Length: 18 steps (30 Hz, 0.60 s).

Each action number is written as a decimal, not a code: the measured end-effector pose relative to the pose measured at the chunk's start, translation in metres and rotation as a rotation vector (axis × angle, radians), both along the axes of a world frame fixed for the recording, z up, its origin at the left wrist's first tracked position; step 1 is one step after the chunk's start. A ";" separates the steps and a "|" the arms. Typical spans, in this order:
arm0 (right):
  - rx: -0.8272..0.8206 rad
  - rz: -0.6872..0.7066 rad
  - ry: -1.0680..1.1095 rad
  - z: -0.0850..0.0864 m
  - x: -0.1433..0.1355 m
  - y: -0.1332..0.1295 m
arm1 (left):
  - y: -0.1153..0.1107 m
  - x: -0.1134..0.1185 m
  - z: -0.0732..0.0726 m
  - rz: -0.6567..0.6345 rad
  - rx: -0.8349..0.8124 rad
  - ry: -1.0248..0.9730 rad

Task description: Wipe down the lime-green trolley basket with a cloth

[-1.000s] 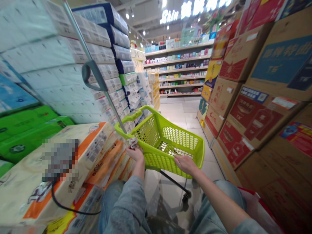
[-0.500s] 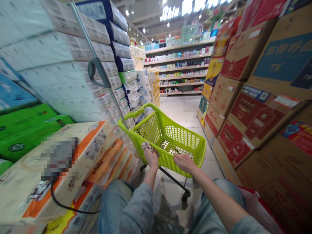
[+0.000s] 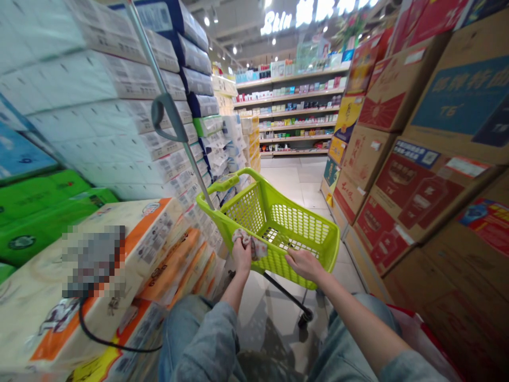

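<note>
A lime-green shopping cart (image 3: 300, 217) with a perforated basket stands in front of me, its near side facing my knees. My left hand (image 3: 242, 257) is closed on a pale, patterned cloth (image 3: 258, 248), which lies against the outside of the basket's near wall, just under the rim. My right hand (image 3: 304, 265) is closed around the rim of that same wall, farther right. A metal pole (image 3: 194, 164) with a grey handle (image 3: 169, 119) rises from the cart's left end. The basket's floor shows through as a grid of holes.
Stacked tissue packs (image 3: 159, 254) rise close on my left, with a blurred-out dark device (image 3: 95, 260) and its black cable on top. Cardboard cartons (image 3: 421, 185) line the right side. Stocked shelves (image 3: 294, 114) stand at the back, beyond the tiled floor (image 3: 306, 185).
My left hand has shifted slightly left and more of the cloth shows. The cart and its pole have moved a little to the right, with my right hand still on the rim.
</note>
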State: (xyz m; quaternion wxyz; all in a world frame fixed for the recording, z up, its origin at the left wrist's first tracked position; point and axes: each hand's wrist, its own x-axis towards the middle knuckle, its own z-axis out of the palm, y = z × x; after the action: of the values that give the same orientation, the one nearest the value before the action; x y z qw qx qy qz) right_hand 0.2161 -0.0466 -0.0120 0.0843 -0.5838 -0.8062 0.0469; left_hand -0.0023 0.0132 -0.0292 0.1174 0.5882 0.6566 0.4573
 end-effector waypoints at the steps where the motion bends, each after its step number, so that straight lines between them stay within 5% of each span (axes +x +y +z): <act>1: 0.011 0.008 0.003 0.000 0.000 0.000 | -0.006 0.004 0.002 -0.051 0.081 0.035; 5: 0.053 0.025 0.006 -0.002 -0.001 -0.001 | -0.006 0.012 0.020 -0.401 0.341 0.272; 9: 0.077 0.025 0.000 -0.005 -0.003 -0.001 | 0.005 0.010 0.030 -0.828 0.312 0.578; 14: 0.078 0.030 -0.011 -0.005 -0.004 -0.001 | 0.015 -0.014 0.034 -0.842 0.296 0.677; 18: 0.059 0.025 -0.013 -0.004 -0.001 -0.001 | 0.034 -0.049 0.052 -0.735 0.276 0.738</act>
State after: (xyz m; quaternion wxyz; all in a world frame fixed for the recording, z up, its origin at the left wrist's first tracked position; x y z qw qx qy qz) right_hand 0.2146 -0.0472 -0.0164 0.0959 -0.5711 -0.8150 0.0203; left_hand -0.0517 0.0471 0.0228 -0.0472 0.9108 0.3390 0.2308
